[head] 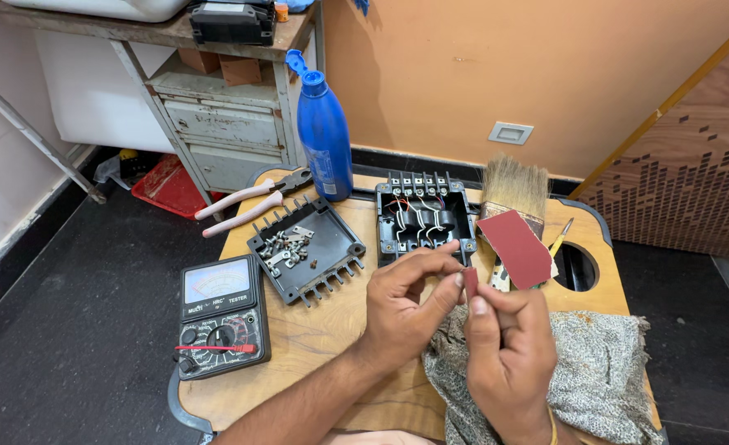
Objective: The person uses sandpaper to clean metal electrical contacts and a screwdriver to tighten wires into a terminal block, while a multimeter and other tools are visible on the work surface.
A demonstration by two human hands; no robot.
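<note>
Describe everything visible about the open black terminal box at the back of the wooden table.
The open black terminal box looks like moulded plastic, squarish, lying flat with its cavity facing up. A row of metal terminals lines its far edge; white, red and black wires curve across the inside. It sits on the wooden table apart from the blue bottle on one side; the paintbrush lies close on the other, contact unclear. Neither hand touches it.

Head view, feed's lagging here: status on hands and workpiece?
Left hand and right hand both pinch small red sandpaper strip. Above grey cloth. Nothing obstructing.
</note>
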